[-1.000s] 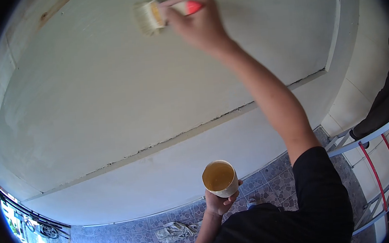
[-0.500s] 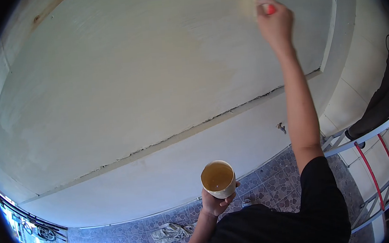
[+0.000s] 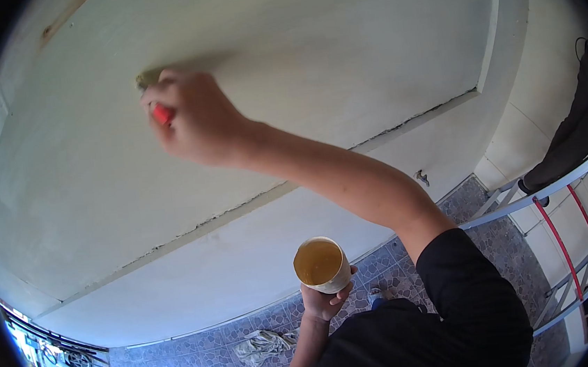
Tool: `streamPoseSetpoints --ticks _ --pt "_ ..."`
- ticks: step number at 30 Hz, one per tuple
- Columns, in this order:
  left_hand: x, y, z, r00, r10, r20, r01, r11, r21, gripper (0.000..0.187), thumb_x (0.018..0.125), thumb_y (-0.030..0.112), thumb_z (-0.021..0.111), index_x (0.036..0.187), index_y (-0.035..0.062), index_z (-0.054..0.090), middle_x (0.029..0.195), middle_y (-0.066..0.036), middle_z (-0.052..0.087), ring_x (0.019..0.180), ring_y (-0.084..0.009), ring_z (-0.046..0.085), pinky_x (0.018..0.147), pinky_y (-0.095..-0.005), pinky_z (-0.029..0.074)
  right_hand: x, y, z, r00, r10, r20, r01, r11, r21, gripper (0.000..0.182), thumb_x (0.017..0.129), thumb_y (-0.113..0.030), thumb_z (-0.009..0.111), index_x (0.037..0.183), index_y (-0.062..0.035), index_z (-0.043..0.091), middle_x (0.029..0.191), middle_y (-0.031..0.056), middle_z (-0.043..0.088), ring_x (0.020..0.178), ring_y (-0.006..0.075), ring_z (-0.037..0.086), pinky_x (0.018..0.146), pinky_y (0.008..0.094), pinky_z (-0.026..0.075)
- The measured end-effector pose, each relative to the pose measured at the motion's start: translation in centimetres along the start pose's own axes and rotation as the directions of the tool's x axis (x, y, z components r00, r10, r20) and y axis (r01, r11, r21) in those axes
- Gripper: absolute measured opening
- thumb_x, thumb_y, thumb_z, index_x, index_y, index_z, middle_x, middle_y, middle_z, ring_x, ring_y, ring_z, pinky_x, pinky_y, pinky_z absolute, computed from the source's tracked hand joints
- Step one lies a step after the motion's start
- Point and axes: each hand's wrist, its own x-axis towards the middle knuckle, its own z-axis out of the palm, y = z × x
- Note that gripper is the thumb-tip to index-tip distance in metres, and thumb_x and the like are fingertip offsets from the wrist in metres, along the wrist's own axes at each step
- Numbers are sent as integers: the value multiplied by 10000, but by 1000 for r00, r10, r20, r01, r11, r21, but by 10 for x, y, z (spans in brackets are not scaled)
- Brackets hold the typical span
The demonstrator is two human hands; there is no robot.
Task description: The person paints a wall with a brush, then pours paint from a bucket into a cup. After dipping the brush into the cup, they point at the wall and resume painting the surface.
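My right hand (image 3: 197,115) is closed around a brush with a red handle (image 3: 162,114), and its bristle end (image 3: 148,79) is against the pale wall panel (image 3: 267,116) at upper left. The hand is slightly blurred. Low in the middle, my left hand (image 3: 326,299) holds a whitish cup (image 3: 343,277) from below and the side. Yellowish-brown liquid (image 3: 319,263) shows inside the cup, whose mouth faces up.
A crumpled cloth (image 3: 263,347) lies on the patterned tile floor (image 3: 163,363). A small tap (image 3: 421,178) juts from the lower wall. At right are a metal frame with red bars (image 3: 558,244) and another person's dark-clothed leg (image 3: 573,138).
My right hand has swept far left and somewhat down across the panel with the brush. The cup in my left hand appears slightly further left and higher.
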Motion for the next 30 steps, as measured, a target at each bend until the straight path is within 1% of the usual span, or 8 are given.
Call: streamPoseSetpoints --ticks 2,6,15,17,22,27,29,30 --pt "7 -2 1 1000 -13 11 13 1000 4 661 1040 583 450 1460 75 494 1237 -350 575 639 -268 594 423 -244 446 1 34 -30 987 -101 -125 105 994 27 52 866 -29 717 893 16 719 795 164 698 676 321 681 641 413 547" --pt "17 -4 2 999 -27 19 26 999 39 661 1038 585 447 1443 66 503 1247 -355 583 632 -269 595 416 -245 440 -13 97 -139 980 165 -111 -164 986 23 126 973 -90 736 1047 8 764 937 91 787 833 148 751 689 306 590" --pt "42 -13 9 997 -62 -46 65 995 74 659 1031 596 440 1414 66 525 1218 -346 602 600 -265 588 403 -242 442 -16 149 -323 793 373 -482 -484 866 -126 177 961 -100 719 1030 58 763 993 122 774 885 171 748 793 340 660" --pt "44 -16 4 997 -69 -44 72 995 70 662 1029 600 443 1413 67 525 1222 -347 600 601 -264 588 402 -242 444 -5 141 -332 802 82 -591 -448 738 -505 146 893 -126 693 872 -1 767 726 101 716 626 242 705 663 358 587" --pt "38 -17 1 997 -62 -38 63 998 29 673 1026 605 447 1421 67 527 1233 -345 590 618 -262 583 407 -238 441 46 139 -228 928 -182 -325 -122 675 -728 142 799 -128 727 685 -54 686 673 170 659 659 395 662 658 484 548" --pt "35 -16 -15 996 -87 0 87 996 31 687 1025 609 448 1441 67 523 1241 -345 586 632 -262 577 419 -237 445 55 72 -147 970 -169 -177 39 822 -568 40 784 -108 742 765 -85 768 740 154 713 725 351 695 720 468 569" --pt "38 -16 -13 993 -117 -5 117 993 16 692 1024 612 450 1446 68 522 1247 -345 584 634 -262 574 423 -238 446 55 50 -148 994 27 -107 -40 993 -115 92 834 -127 726 788 -69 778 736 128 734 699 328 702 713 415 580" --pt "40 -16 -12 992 -123 -7 123 992 27 695 1022 615 453 1448 71 521 1250 -347 583 635 -262 576 423 -240 447 56 53 -156 994 27 -109 -40 992 -124 92 834 -127 726 788 -69 778 736 128 734 699 328 702 713 415 580"
